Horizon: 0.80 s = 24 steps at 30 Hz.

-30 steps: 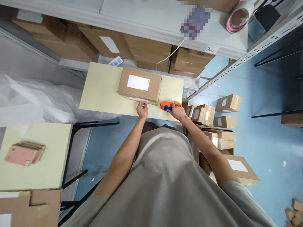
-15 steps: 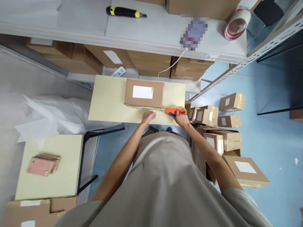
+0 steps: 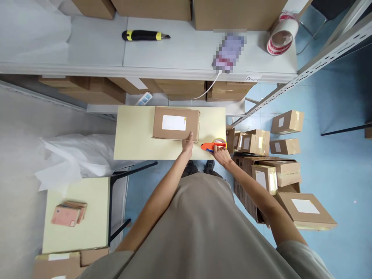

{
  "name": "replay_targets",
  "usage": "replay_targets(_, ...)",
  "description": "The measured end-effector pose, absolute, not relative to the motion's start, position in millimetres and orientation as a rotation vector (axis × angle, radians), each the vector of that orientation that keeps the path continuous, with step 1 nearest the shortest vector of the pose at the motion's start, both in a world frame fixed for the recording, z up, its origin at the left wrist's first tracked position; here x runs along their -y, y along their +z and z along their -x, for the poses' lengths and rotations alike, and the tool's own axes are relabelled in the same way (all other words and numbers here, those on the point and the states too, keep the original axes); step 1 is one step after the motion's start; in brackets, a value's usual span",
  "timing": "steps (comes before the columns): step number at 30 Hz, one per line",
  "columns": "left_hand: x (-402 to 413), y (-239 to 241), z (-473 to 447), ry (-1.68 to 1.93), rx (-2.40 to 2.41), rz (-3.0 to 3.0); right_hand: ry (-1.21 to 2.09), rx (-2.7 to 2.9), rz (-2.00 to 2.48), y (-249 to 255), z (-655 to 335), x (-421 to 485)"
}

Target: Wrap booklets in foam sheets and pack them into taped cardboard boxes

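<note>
A closed cardboard box [image 3: 192,120] with a white label [image 3: 173,122] lies on the pale yellow table [image 3: 133,133]. My left hand [image 3: 187,145] is at the near side of this box, towards its right end, thumb pointing up against its edge; the other fingers are mostly hidden. To the right, my right hand [image 3: 221,155] grips an orange tape dispenser [image 3: 207,146] with a yellow-rimmed tape roll and some blue on it. The dispenser is just above the table, a little apart from the box.
On the grey shelf [image 3: 95,42] beyond are a utility knife [image 3: 143,35], a blurred-out phone [image 3: 229,52] on a white cable and a tape roll [image 3: 281,37]. Taped boxes [image 3: 305,209] crowd the floor at right. Pink phone-like items [image 3: 68,214] lie on a left side table.
My left hand has moved right and up onto the box's near edge. The dispenser has come away from the box's right end, still in my right hand. The camera view has shifted slightly.
</note>
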<state>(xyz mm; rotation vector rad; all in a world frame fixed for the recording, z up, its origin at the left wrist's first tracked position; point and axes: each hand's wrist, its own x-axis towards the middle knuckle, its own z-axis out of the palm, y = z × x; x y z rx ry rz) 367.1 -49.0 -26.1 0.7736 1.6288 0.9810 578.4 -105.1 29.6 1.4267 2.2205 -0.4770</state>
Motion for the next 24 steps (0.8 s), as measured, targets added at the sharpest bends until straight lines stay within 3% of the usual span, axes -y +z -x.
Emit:
replay_targets(12,47,-2,-322,1.133,-1.801,-0.643,-0.667,-2.334,-1.287,17,-522,94)
replay_targets(24,37,-7,-299,1.076,-1.764,-0.769,-0.7,-2.313,-1.313,21,-554,109)
